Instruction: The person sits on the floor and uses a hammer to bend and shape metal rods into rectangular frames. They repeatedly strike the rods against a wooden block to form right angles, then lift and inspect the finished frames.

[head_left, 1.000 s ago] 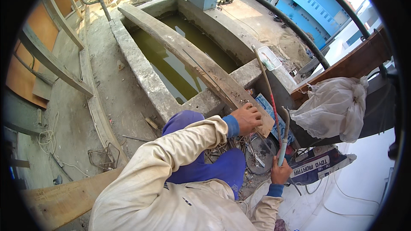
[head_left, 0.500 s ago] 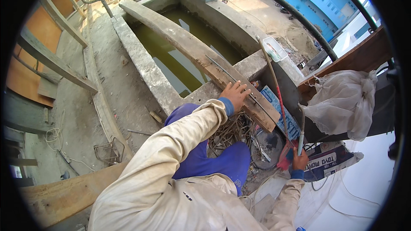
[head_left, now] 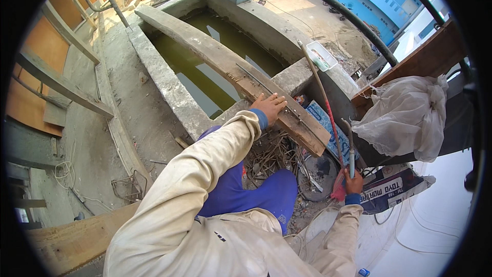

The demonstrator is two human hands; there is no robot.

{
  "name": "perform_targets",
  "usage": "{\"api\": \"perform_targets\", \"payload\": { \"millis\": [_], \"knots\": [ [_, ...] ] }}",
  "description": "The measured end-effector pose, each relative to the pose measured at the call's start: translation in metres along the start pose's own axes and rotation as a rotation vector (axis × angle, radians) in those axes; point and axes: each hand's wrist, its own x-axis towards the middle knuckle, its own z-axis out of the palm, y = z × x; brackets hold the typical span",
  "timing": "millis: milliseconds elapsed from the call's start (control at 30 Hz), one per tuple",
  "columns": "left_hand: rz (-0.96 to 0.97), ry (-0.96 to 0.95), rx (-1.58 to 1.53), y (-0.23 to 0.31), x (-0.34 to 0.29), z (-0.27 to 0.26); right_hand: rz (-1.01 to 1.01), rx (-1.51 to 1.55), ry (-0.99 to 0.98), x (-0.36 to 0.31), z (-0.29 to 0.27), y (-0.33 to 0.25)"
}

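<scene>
My left hand (head_left: 268, 109) lies across a thin metal rod (head_left: 302, 119), pressing it against the top of a worn wooden plank (head_left: 205, 46). The fingers spread over the rod near the plank's close end. Down at the right, my right hand (head_left: 352, 182) is closed round the pale grey grip of a stick-like tool (head_left: 351, 154). The tool points up and its brownish upper end is bent; its exact kind I cannot make out. Beside it leans a long wooden-and-red handle (head_left: 323, 84).
The plank spans a concrete tank (head_left: 177, 90) of greenish water. Cut rods (head_left: 274, 159) lie heaped below the plank. A blue printed bag (head_left: 328, 128), a dark sack (head_left: 392, 190) and a hanging whitish plastic bag (head_left: 405, 118) are at the right. A white tray (head_left: 320, 55) sits on the ledge.
The view has shifted slightly, so the scene sits a little further left. The tool in my right hand stands more upright. My left hand stays on the rod and plank.
</scene>
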Motion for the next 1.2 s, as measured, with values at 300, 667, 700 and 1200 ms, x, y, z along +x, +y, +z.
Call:
{"api": "perform_targets", "payload": {
  "millis": [300,667,700,1200],
  "knots": [
    [-0.001,-0.107,-0.065,-0.006,0.005,-0.009,-0.052,0.030,-0.167,0.030,-0.004,0.034],
    [-0.020,-0.068,-0.070,-0.003,0.001,0.001,-0.073,-0.040,-0.173,0.033,-0.016,0.022],
    [-0.007,-0.047,-0.082,-0.003,0.000,0.003,-0.064,-0.058,-0.184,0.033,-0.016,0.022],
    [-0.104,-0.122,-0.019,-0.034,0.006,0.008,-0.042,-0.011,-0.171,0.031,-0.003,0.032]
  ]
}}
